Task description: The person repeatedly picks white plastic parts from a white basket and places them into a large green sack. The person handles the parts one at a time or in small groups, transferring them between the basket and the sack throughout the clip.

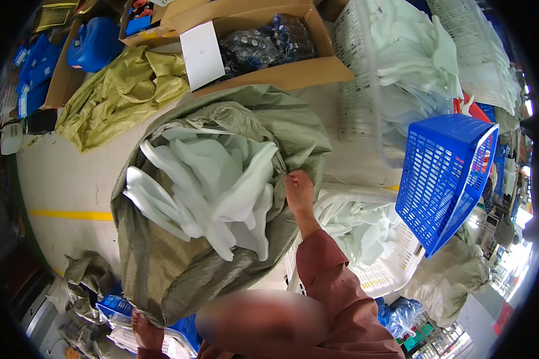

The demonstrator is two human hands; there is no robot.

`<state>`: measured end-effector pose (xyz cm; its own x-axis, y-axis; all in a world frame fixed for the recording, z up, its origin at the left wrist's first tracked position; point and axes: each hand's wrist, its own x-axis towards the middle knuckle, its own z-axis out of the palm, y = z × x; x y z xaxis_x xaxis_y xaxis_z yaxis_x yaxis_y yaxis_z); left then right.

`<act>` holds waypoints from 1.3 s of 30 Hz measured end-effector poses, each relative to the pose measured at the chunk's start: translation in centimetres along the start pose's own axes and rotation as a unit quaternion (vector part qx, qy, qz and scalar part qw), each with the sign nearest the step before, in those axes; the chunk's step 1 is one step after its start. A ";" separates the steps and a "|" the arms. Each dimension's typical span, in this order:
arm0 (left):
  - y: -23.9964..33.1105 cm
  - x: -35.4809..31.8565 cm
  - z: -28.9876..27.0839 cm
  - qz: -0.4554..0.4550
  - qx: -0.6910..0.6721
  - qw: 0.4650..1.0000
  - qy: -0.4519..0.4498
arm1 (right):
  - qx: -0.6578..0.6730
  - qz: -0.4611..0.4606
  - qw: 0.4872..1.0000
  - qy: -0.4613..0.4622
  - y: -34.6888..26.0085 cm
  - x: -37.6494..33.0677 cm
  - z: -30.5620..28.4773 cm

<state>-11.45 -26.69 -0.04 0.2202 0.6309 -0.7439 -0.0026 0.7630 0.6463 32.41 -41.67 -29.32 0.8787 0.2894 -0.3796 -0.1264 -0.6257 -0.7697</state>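
Note:
A large olive-green woven sack (161, 278) gapes wide in the middle of the view. Pale white-green moulded pieces (206, 164), flat and curved, are heaped inside it, some rising past its rim. My right hand (299, 186) is closed on the sack's right edge, its fabric bunched at the fingers. At the lower left, my left hand (145, 329) grips the sack's near edge and pulls the cloth out taut. The bottom of the sack is hidden by the pieces and folds.
White perforated crates (356, 78) with similar pieces stand at upper right. A blue basket (440, 173) sits tilted above a white basket (410, 254). Behind the sack are a cardboard box (269, 78) of plastic-wrapped items, a yellow-green sack (123, 90) and a blue jug (94, 48).

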 end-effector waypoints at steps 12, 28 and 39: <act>2.8 -0.9 -3.6 0.083 -0.032 0.996 0.012 | 0.297 -0.088 0.947 0.084 -14.2 -3.2 -20.1; 2.8 -2.0 -6.0 0.045 0.205 0.975 -0.074 | 0.141 -0.103 0.979 0.107 -10.6 -3.0 -27.5; -0.1 -2.3 2.7 -0.081 0.248 0.961 -0.094 | 0.019 -0.029 0.992 0.118 -4.8 -3.1 -26.9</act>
<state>-9.29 -28.63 2.08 0.3518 0.4370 -0.8278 0.5016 0.6587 0.5609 42.69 -59.01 -10.67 0.9678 0.1436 -0.2065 -0.0855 -0.5843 -0.8071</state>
